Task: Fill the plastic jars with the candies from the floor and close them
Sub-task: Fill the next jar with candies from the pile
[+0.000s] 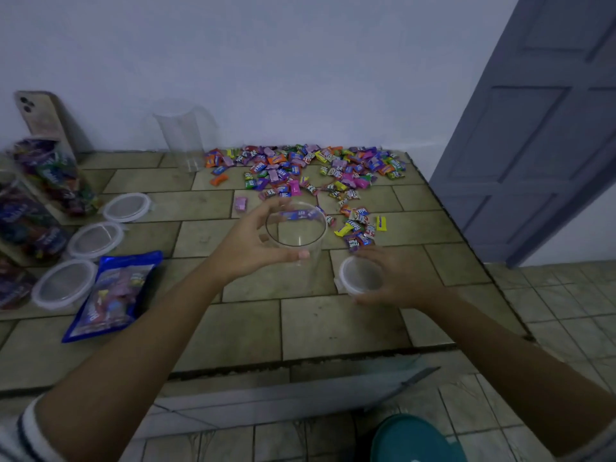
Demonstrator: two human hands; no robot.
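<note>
Candies (306, 171) everywhere, a big colourful heap of wrapped ones spread over the tiled floor (333, 325) right up against the wall (300, 61), with a looser trail running toward the person. Left hand (250, 243) grips the open clear jar (301, 240) by its rim, thumb on the near side, fingers curled round the far side. The jar looks empty and upright, right at the front end of the candy trail. Can't really tell if its base is on the tiles or slightly lifted. Right hand (400, 278) is just to the right of it, fingers curled round a white-rimmed lid (361, 276) that's apart from the jar, with its face turned up toward the camera.

Over by the wall, left of the heap, a second empty jar (183, 138) stands upright. At the far left edge are filled jars (56, 175) packed with candy, kinda blurry. Next to them three spare lids (96, 240) lie flat in a diagonal row, and a blue candy bag (113, 295) lies just beside the nearest one. A phone (40, 115) leans against the wall behind the filled jars. A grey-blue door (550, 128) stands on the right, and a teal round thing (416, 441) pokes in at the bottom edge, no idea what it is.
</note>
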